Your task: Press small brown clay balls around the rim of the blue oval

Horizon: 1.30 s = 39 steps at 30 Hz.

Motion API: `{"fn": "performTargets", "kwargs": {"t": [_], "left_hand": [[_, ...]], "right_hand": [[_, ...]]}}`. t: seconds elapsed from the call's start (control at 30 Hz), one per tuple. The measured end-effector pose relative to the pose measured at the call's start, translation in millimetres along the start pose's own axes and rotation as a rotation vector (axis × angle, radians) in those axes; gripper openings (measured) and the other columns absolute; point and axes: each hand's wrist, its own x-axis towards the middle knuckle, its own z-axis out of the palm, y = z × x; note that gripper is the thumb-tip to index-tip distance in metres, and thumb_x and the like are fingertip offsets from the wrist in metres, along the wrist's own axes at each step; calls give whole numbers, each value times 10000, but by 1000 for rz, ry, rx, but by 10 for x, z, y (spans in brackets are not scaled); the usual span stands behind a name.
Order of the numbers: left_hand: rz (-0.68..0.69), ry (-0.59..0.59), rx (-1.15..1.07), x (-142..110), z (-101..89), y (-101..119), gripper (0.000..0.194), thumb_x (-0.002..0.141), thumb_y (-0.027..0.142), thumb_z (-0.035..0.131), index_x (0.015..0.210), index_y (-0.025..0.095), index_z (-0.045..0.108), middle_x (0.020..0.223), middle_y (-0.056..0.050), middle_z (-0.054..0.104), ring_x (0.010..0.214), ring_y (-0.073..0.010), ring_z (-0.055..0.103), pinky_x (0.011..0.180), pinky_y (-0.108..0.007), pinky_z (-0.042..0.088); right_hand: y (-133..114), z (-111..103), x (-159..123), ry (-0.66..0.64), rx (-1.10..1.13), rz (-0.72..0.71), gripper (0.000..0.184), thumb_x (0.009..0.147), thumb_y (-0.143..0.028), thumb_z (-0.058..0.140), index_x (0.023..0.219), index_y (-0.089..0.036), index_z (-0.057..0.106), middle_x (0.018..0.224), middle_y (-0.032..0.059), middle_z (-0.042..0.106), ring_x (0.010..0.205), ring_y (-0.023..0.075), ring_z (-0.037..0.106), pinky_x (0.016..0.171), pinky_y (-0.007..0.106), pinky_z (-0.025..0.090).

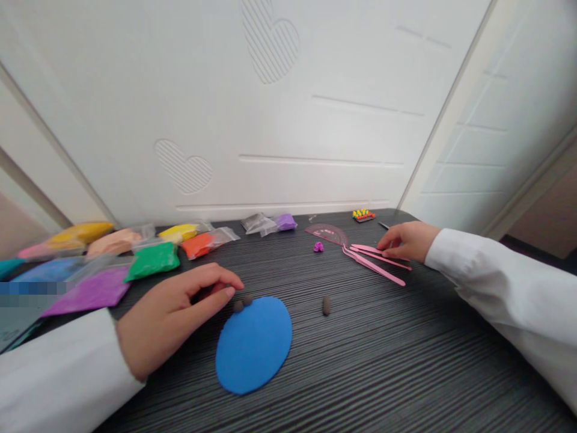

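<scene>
My left hand point(174, 316) rests at the edge of a flat blue clay oval point(255, 346), thumb and forefinger apart, holding nothing. Just beyond its fingertips, two small dark lumps of clay point(242, 302) touch the oval's upper left rim. To the right, a dark clay roll point(326, 305) lies alone on the table. My right hand point(408, 240) is over the slim pink modelling tools point(374, 264), its thumb and forefinger closed on one pink modelling tool point(366, 248). A small purple clay piece point(318, 246) sits left of these tools.
Bags of coloured clay, among them a green bag point(153, 260) and an orange bag point(198, 245), line the left side. A pink protractor point(327, 233) lies near the back. Behind it rises a white panel point(279, 120). A yellow and red clay piece point(363, 214) is at the back right.
</scene>
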Motion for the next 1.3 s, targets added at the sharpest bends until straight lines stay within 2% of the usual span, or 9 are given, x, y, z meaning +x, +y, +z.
{"fn": "performTargets", "kwargs": {"t": [0.2,0.33,0.5,0.6,0.63,0.73,0.83,1.0,1.3], "left_hand": [[4,9,1,1,-2,4,272,757,430,396,851,224,548,811,17,573,809,-178,490,748,-309,346],[14,12,11,3,-3,14,279,756,424,391,848,215,550,829,6,573,802,-178,489,733,-301,353],[19,24,14,-5,0,50,294,756,422,381,831,198,556,838,-11,575,789,-184,491,723,-302,358],[20,38,9,-10,3,63,292,753,418,378,821,202,561,841,-15,579,791,-186,494,722,-301,364],[20,39,5,-11,3,65,288,753,415,378,818,203,562,840,-15,580,790,-185,494,722,-300,366],[15,30,-4,-13,-1,68,277,757,406,384,812,201,562,822,-9,576,779,-179,496,720,-300,367],[13,25,7,-13,-7,66,274,763,405,389,815,201,564,819,-4,573,776,-179,501,725,-311,365],[-6,13,20,-13,-14,62,276,767,406,389,831,204,566,808,3,574,754,-170,509,711,-309,371],[-21,15,11,-22,-16,76,262,751,407,411,820,213,573,787,11,592,733,-155,521,659,-278,385]], "right_hand": [[-16,16,9,2,-60,20,230,688,-310,481,824,-257,659,739,-11,658,683,142,583,573,221,405],[-20,48,19,47,-116,29,220,687,-290,458,800,-239,640,728,10,645,667,156,575,556,238,380],[-137,52,-12,205,-178,80,227,759,-317,377,736,-173,550,727,70,605,632,176,545,519,258,327],[-388,11,-167,349,-169,88,311,847,-340,213,869,-168,471,679,66,577,589,170,525,508,260,299],[-494,3,-243,411,-121,31,298,856,-344,202,880,-180,450,628,40,559,542,156,507,501,254,292],[-792,29,-472,343,49,-232,269,864,-353,206,785,-217,424,562,-9,520,492,127,475,484,236,273],[-950,122,-601,263,40,-358,274,864,-333,217,729,-212,423,570,-4,533,513,130,484,507,243,269],[-984,260,-612,264,-12,-443,253,863,-295,244,719,-198,428,545,-1,548,506,129,475,517,255,246],[-1000,304,-626,274,-46,-450,252,865,-296,232,715,-204,413,517,-10,532,471,129,451,504,268,218]]}}
